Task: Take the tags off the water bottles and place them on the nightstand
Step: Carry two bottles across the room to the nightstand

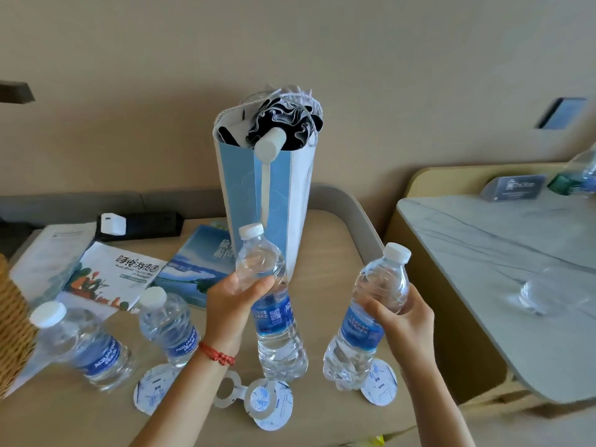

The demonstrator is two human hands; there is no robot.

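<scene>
Nearest, round paper tags (269, 403) lie flat on the wooden table (338, 240), beside the bases of the bottles. Above them, the left hand (233, 296) curls around one water bottle (269, 304) near its shoulder, and the right hand (403, 312) grips another bottle (367, 317), tilted. Two more bottles (169, 327) stand to the left. Behind rise brochures (116, 277) and a tall blue gift bag (267, 188).

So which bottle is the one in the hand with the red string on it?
Find the tall blue-and-white paper bag on the tan table. Right in front of it, the left hand, with a red bracelet on its wrist, grips a water bottle by the shoulder. It is the middle one, nearest the bag; two others stand untouched.
</scene>
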